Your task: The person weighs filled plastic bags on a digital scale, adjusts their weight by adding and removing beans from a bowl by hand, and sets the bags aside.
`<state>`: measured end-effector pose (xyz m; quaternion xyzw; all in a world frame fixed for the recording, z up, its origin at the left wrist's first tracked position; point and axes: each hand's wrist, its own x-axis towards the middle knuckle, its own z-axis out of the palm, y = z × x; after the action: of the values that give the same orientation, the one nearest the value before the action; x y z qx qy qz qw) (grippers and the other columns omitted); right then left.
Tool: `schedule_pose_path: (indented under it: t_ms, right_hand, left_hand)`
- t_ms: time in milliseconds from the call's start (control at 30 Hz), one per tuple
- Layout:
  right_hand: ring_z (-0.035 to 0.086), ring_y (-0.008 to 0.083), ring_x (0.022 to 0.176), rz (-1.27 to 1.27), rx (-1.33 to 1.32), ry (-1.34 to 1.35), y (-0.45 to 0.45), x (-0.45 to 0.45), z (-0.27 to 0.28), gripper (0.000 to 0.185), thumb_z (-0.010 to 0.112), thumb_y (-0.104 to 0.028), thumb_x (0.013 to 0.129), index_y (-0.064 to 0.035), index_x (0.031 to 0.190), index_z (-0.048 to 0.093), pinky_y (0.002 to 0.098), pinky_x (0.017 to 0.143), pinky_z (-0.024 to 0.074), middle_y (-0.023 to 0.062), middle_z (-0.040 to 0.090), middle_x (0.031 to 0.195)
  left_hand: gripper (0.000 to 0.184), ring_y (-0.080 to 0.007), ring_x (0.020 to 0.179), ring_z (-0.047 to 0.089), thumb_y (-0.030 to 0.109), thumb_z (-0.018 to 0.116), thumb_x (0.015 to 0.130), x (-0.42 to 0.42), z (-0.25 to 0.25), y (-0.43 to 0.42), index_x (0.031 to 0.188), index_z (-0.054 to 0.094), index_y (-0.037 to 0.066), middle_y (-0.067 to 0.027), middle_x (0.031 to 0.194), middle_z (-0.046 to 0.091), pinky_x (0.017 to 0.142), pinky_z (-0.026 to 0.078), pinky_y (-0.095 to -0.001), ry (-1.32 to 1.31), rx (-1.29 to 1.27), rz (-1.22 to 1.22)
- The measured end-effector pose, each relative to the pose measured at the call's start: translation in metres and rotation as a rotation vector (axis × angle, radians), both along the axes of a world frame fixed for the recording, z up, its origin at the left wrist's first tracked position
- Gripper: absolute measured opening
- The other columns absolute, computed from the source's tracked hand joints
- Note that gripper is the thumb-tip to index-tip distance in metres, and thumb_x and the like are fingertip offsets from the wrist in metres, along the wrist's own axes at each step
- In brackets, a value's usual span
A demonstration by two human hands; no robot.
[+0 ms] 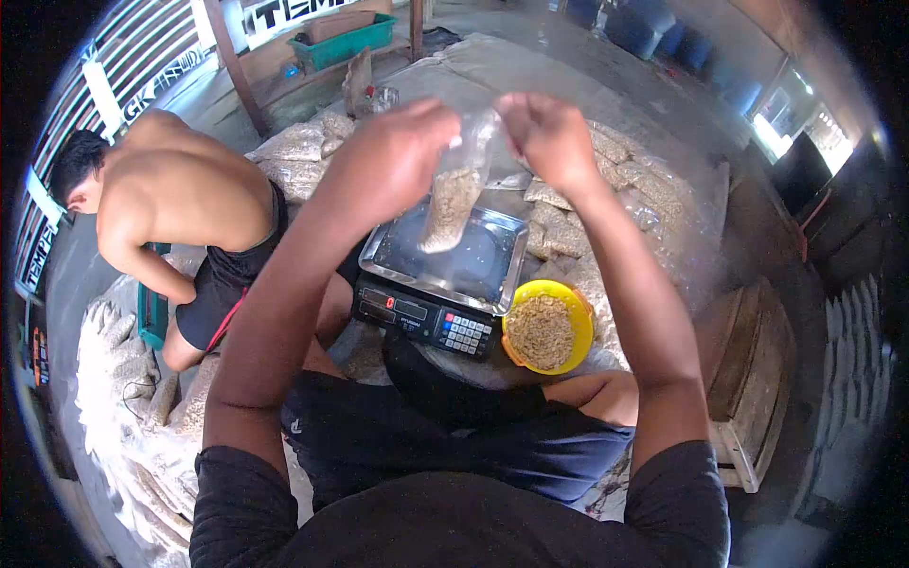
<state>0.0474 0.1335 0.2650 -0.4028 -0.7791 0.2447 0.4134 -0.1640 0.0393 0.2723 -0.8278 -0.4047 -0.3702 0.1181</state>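
A clear plastic bag point(453, 204), its lower part filled with pale beans, hangs over the steel tray of a digital scale point(445, 317). My left hand point(414, 142) is closed on the bag's upper left side. On the other side of the bag's top, my right hand point(547, 133) pinches the plastic with its fingers together; both hands are slightly blurred. The scale's red display shows a zero. Right of the scale sits a yellow bowl point(584, 341) holding loose beans.
At the left, another person point(180, 199) bends over a green container point(151, 308). Filled bags point(653, 194) lie behind the bowl, and more point(294, 151) lie beyond the scale's left. A wooden crate point(748, 379) stands at the right, a green planter point(350, 43) at the back.
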Motion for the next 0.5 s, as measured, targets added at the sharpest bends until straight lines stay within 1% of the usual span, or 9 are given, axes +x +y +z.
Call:
schedule_pose_path:
  t_ms: [33,100,167,233,333,367,433,467,500]
  right_hand:
    - [0.072,0.0257,0.081,-0.011,-0.108,0.031,-0.014,0.008,-0.004,0.02,0.064,-0.02,0.097,-0.0052,0.106,0.074,0.0365,0.074,0.0553,0.0172,0.074,0.086]
    - [0.069,0.0194,0.076,0.002,-0.055,0.127,-0.012,0.027,-0.064,0.02,0.063,-0.019,0.1,-0.0032,0.108,0.072,0.035,0.07,0.0544,0.0171,0.072,0.082]
    - [0.068,0.0216,0.074,-0.058,-0.089,0.132,-0.014,0.044,-0.129,0.02,0.066,-0.021,0.099,-0.0033,0.106,0.073,0.0361,0.07,0.0543,0.0171,0.072,0.084]
    - [0.071,0.0259,0.08,-0.086,-0.165,0.095,-0.021,0.068,-0.181,0.019,0.066,-0.02,0.098,-0.0045,0.106,0.073,0.0379,0.073,0.0555,0.018,0.073,0.092]
    - [0.073,0.0308,0.086,-0.104,-0.191,-0.093,-0.029,0.103,-0.243,0.019,0.067,-0.018,0.096,-0.0054,0.109,0.072,0.0401,0.078,0.0562,0.0183,0.074,0.096]
    - [0.071,0.0249,0.083,-0.089,-0.229,-0.092,-0.036,0.116,-0.255,0.021,0.067,-0.018,0.097,-0.0037,0.112,0.071,0.0363,0.075,0.0557,0.0155,0.073,0.095]
    - [0.067,0.0133,0.076,-0.04,-0.309,-0.085,-0.049,0.141,-0.271,0.025,0.067,-0.017,0.098,-0.0005,0.118,0.068,0.0288,0.07,0.0547,0.0099,0.072,0.092]
    - [0.07,0.0141,0.085,-0.07,-0.262,-0.361,-0.065,0.146,-0.237,0.026,0.066,-0.013,0.097,-0.0003,0.119,0.067,0.029,0.075,0.0557,0.0118,0.072,0.101]
    - [0.069,0.015,0.089,-0.036,-0.24,-0.388,-0.051,0.167,-0.264,0.028,0.067,-0.012,0.096,-0.0005,0.122,0.066,0.0301,0.077,0.0558,0.0114,0.071,0.102]
  left_hand:
    - [0.012,-0.042,0.083,0.063,0.002,0.06,0.087,0.006,-0.007,-0.006,0.099,0.06,0.004,-0.0188,0.091,0.059,0.071,0.05,-0.0484,0.027,-0.021,-0.008]
    - [0.015,-0.0405,0.085,0.063,0.003,0.059,0.084,0.021,-0.035,-0.011,0.099,0.061,0.004,-0.0183,0.09,0.058,0.071,0.05,-0.0498,0.076,-0.098,0.011]
    - [0.018,-0.0368,0.093,0.064,0.008,0.059,0.084,0.047,-0.083,-0.007,0.102,0.063,0.003,-0.0164,0.096,0.061,0.078,0.054,-0.0492,0.277,-0.301,0.109]
    - [0.016,-0.0365,0.093,0.066,0.009,0.057,0.086,0.073,-0.135,-0.008,0.099,0.062,0.001,-0.0169,0.097,0.062,0.078,0.056,-0.0478,0.237,-0.327,0.041]
    - [0.019,-0.0372,0.089,0.066,0.008,0.056,0.087,0.107,-0.177,-0.016,0.103,0.061,0.001,-0.0179,0.096,0.063,0.075,0.056,-0.0469,0.253,-0.503,0.063]
    - [0.02,-0.0374,0.088,0.066,0.008,0.055,0.087,0.115,-0.19,-0.021,0.105,0.061,0.001,-0.0181,0.096,0.063,0.075,0.056,-0.0466,0.245,-0.569,0.084]
    - [0.037,-0.0373,0.089,0.066,0.01,0.06,0.087,0.13,-0.212,-0.045,0.122,0.059,-0.001,-0.018,0.096,0.064,0.074,0.056,-0.046,0.185,-0.612,-0.015]
    - [0.039,-0.0376,0.093,0.067,0.012,0.063,0.088,0.139,-0.217,-0.063,0.124,0.058,-0.003,-0.0183,0.099,0.065,0.074,0.056,-0.0455,0.165,-0.689,-0.063]
    - [0.044,-0.0381,0.093,0.067,0.015,0.066,0.089,0.143,-0.232,-0.084,0.129,0.056,-0.002,-0.0195,0.101,0.066,0.075,0.055,-0.046,-0.006,-0.764,-0.174]
